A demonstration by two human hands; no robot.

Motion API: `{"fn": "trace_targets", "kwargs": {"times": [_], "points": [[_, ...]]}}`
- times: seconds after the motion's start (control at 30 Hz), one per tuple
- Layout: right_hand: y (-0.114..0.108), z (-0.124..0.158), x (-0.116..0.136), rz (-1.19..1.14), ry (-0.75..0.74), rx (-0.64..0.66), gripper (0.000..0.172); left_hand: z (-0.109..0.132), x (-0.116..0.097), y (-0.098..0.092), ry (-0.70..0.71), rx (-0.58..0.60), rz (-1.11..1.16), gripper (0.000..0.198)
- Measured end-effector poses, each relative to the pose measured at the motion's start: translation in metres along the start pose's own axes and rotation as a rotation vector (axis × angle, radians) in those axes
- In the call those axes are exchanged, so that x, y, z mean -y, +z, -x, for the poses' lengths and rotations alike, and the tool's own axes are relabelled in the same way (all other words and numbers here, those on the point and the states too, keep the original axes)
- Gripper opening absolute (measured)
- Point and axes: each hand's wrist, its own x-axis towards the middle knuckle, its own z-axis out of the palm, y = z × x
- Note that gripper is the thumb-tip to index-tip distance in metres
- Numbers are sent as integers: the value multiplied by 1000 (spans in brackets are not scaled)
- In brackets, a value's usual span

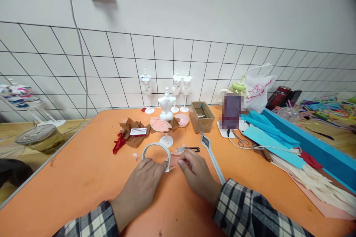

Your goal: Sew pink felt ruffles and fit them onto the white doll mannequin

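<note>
My left hand (pixel 146 179) is closed on the lower rim of a white roll of tape (pixel 156 144), which stands on edge. My right hand (pixel 196 172) is pinched just to the right of it, and a thin clear strip seems to run from the roll toward its fingertips; what the fingers hold is too small to be sure of. Pink crepe paper (pixel 174 158) lies between the hands. Just beyond the right hand are small thread snips (pixel 190 149) with a black handle. Behind the roll stands a white mini mannequin (pixel 167 107) with a pink pleated paper skirt (pixel 160 124).
Brown paper (pixel 136 139) bearing a small box (pixel 138 132) lies to the left. Behind are more mannequins (pixel 147 85), a pink dish (pixel 183 120) and a cardboard box (pixel 202 118). On the right are a grey strap (pixel 214 159), a phone (pixel 233 112), scissors (pixel 241 140) and blue paper (pixel 274 146).
</note>
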Motion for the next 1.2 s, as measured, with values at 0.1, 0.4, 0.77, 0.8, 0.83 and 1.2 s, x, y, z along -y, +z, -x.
{"fn": "trace_targets", "kwargs": {"times": [0.1,0.4,0.77,0.8,0.83,1.2], "points": [[2,-1,-6,-99,66,93,32,2,-4,2,-15,62,44,36],[-26,-8,3,176,-457,123,36,7,-4,5,-230,84,451,30],[-22,-1,1,494,-563,174,15,6,-9,4,-153,97,476,30],[-22,-1,2,447,-518,197,14,5,-8,2,-113,101,390,28],[-21,0,3,374,-442,219,13,3,-6,0,-61,105,287,27],[1,-3,0,-679,687,472,8,-4,-5,-9,148,120,-92,17]]}}
